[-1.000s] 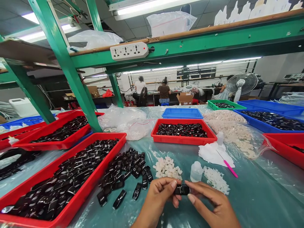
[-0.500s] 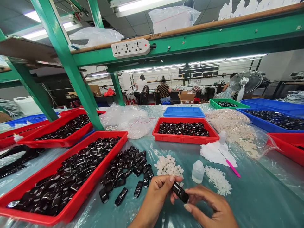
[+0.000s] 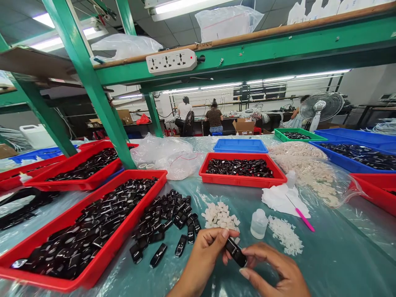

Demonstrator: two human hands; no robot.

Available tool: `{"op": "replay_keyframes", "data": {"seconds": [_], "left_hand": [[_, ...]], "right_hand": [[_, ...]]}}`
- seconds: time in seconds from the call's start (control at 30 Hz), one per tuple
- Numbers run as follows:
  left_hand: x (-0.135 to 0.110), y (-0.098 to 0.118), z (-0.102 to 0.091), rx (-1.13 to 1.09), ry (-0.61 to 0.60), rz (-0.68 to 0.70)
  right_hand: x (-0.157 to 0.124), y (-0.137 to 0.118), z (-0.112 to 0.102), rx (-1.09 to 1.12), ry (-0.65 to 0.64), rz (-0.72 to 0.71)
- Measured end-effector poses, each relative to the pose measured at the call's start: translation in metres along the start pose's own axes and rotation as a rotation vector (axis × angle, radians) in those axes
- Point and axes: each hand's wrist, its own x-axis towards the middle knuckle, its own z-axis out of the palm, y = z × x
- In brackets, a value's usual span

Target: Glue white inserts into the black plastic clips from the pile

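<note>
A small glossy black plastic casing (image 3: 236, 252) is held slantwise between my two hands. My left hand (image 3: 208, 251) pinches its upper end between thumb and fingers. At the lower end, my right hand (image 3: 272, 266) has its thumb and index finger closed on the piece. Behind my left hand lies a pile of small off-white pieces (image 3: 220, 215). A clear squat bottle (image 3: 258, 224) stands just beyond the casing, with smaller white bits (image 3: 285, 235) heaped to its right. Loose black casings (image 3: 163, 216) are scattered left of my hands.
A long red tray (image 3: 89, 280) of black casings fills the left side; another red tray (image 3: 241, 180) stands ahead. To the right, a pink-handled thin tool (image 3: 305, 219) rests against a white cloth (image 3: 280, 198). A green shelf frame (image 3: 93, 86) rises at left.
My right thumb has come slightly closer to the casing's lower end. The left hand keeps its pinch, and the view has shifted very slightly.
</note>
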Motion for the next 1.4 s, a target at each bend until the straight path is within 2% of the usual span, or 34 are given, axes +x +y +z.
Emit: {"op": "replay_keyframes", "data": {"seconds": [0.17,0.27,0.5,0.67,0.77,0.93,1.17,1.27,1.4], "left_hand": [[-0.001,-0.004,0.001,-0.122,-0.067,-0.019],[-0.004,-0.005,0.003,-0.176,-0.086,-0.061],[-0.004,-0.011,0.003,-0.212,-0.117,-0.117],[-0.002,-0.031,0.003,-0.158,-0.135,-0.023],[-0.003,-0.034,0.005,-0.123,-0.126,0.02],[-0.003,-0.024,0.007,-0.117,-0.035,0.068],[0.001,-0.019,0.005,-0.091,-0.028,0.108],[0.004,-0.02,0.001,-0.089,0.084,0.125],[0.01,-0.017,-0.008,-0.05,0.268,0.226]], "right_hand": [[0.0,0.0,0.006,0.148,0.245,0.18],[0.002,0.0,0.006,0.17,0.265,0.218],[0.002,0.006,0.002,0.133,0.158,0.203],[0.001,0.007,-0.002,0.03,-0.049,0.13],[0.001,0.007,-0.001,0.046,-0.047,0.125],[0.002,0.009,0.002,0.141,0.118,0.122],[0.002,0.004,0.006,0.155,0.17,0.139],[0.002,0.002,0.006,0.162,0.154,0.202],[0.001,0.002,0.005,0.141,0.126,0.272]]}}
